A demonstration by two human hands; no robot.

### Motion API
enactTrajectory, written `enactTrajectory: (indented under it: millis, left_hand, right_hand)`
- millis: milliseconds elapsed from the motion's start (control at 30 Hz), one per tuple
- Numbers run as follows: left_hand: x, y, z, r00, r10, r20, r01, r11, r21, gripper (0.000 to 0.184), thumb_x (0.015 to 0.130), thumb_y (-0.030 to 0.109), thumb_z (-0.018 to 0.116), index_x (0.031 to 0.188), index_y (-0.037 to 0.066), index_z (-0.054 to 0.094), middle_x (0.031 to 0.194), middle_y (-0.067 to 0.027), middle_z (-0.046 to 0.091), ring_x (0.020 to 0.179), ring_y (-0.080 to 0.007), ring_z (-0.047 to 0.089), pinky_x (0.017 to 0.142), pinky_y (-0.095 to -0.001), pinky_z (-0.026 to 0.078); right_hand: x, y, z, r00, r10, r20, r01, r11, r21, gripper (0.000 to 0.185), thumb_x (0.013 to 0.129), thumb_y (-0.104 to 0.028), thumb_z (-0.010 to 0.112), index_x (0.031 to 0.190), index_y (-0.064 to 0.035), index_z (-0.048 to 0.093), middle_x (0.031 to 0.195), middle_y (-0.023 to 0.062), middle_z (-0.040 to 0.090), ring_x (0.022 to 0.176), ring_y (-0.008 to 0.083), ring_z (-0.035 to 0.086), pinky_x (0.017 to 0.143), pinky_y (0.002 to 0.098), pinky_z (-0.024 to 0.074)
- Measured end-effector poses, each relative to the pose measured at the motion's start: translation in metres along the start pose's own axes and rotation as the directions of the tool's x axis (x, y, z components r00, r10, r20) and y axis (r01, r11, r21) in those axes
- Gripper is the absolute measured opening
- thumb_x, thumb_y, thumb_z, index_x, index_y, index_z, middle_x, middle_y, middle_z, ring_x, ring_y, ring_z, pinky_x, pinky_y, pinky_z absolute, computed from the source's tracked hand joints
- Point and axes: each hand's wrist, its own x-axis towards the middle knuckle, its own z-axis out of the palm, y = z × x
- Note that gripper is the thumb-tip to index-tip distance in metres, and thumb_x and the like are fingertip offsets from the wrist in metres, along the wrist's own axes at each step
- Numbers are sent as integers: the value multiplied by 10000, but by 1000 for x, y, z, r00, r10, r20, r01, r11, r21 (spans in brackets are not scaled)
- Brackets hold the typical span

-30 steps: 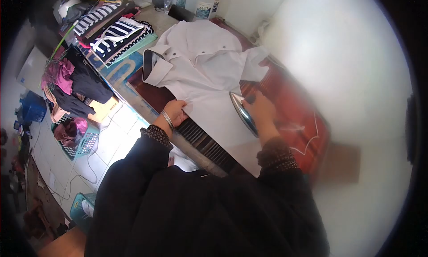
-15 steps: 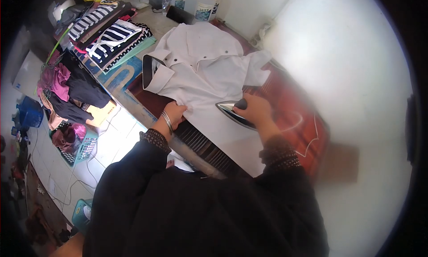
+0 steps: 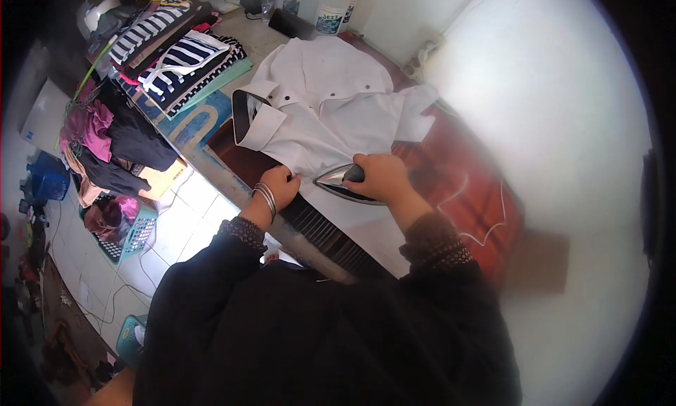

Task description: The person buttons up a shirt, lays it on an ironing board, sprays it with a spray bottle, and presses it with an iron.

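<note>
A white button-up shirt [image 3: 341, 121] with a dark inner collar lies spread over the red and dark striped cloth on the table. My right hand [image 3: 382, 177] is closed around the handle of a clothes iron [image 3: 334, 178], whose tip points left toward my other hand. The iron rests on the shirt's lower part, and its soleplate is hidden. My left hand [image 3: 280, 186], with bangles on the wrist, pinches the shirt's near left edge, just left of the iron's tip.
Folded striped clothes [image 3: 184, 61] are stacked at the table's far left. A bottle [image 3: 334, 10] and a dark cylinder [image 3: 290, 24] stand and lie at the back. A white wall borders the right side. Left on the tiled floor is a green laundry basket [image 3: 134, 237]; a pale cord [image 3: 486, 235] lies on the cloth.
My right hand has slid the iron left across the shirt, closer to my left hand. My left hand keeps its pinch on the edge. The whole view has shifted slightly.
</note>
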Motion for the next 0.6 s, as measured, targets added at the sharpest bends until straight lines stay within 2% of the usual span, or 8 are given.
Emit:
enactTrajectory:
  millis: [67, 133, 233, 367, 433, 467, 533, 600]
  left_hand:
    - [1, -10, 2, 996, 75, -38, -76, 997, -18, 297, 796, 300, 580, 853, 15, 639, 833, -215, 620, 803, -384, 599, 716, -426, 470]
    - [0, -14, -2, 978, 178, -113, -173, 984, 48, 296, 796, 320, 586, 824, 29, 633, 813, -182, 616, 789, -365, 597, 710, -426, 470]
    - [1, -15, -16, 984, 134, -113, -117, 982, 150, 304, 803, 335, 589, 784, 33, 615, 801, -154, 615, 768, -344, 598, 687, -416, 467]
    - [2, -17, -27, 981, 133, -140, -107, 978, 177, 320, 812, 344, 594, 747, 31, 592, 774, -135, 612, 722, -332, 592, 648, -387, 459]
    - [4, -25, -25, 980, 146, -139, -141, 989, 43, 332, 821, 358, 601, 750, 33, 601, 748, -131, 608, 682, -303, 590, 613, -349, 447]
    - [5, -29, -24, 980, 146, -138, -141, 989, 43, 332, 821, 358, 601, 750, 33, 601, 748, -131, 608, 682, -303, 590, 613, -349, 447]
    - [6, -33, -24, 986, 124, -113, -136, 985, -107, 349, 824, 370, 614, 752, 29, 608, 690, -117, 592, 613, -235, 569, 590, -313, 432]
    - [8, -36, -23, 992, 97, -80, -107, 985, -133, 348, 824, 369, 620, 752, 29, 613, 664, -105, 583, 595, -197, 548, 586, -303, 427]
  right_hand:
    - [2, -8, 1, 1000, -12, 7, 12, 1000, -7, 371, 677, -440, 683, 800, -101, 594, 722, 99, 625, 727, 303, 615, 643, 423, 465]
    - [4, -14, 3, 1000, -25, 17, 25, 1000, -13, 367, 676, -436, 682, 797, -101, 593, 722, 98, 625, 726, 303, 616, 644, 424, 463]
    - [7, -22, 8, 996, -93, -14, 93, 995, 20, 405, 662, -472, 691, 785, -101, 585, 714, 100, 629, 718, 305, 623, 633, 422, 464]
    - [9, -29, 14, 993, -121, 15, 121, 993, 17, 381, 672, -453, 685, 802, -108, 588, 732, 97, 631, 722, 295, 626, 636, 422, 467]
    - [10, -34, 12, 991, -135, 16, 135, 991, 10, 362, 678, -438, 680, 813, -114, 593, 743, 94, 630, 726, 292, 625, 636, 425, 468]
    - [10, -37, 12, 989, -146, 38, 146, 989, 11, 363, 676, -439, 681, 818, -117, 597, 742, 89, 631, 731, 289, 627, 636, 424, 472]
    - [11, -42, 10, 986, -155, 61, 154, 988, 15, 363, 674, -441, 683, 823, -120, 600, 741, 85, 631, 736, 287, 629, 637, 422, 476]
    - [11, -44, 10, 986, -147, 77, 147, 989, 10, 401, 663, -474, 689, 822, -119, 594, 727, 103, 637, 725, 297, 632, 651, 410, 479]
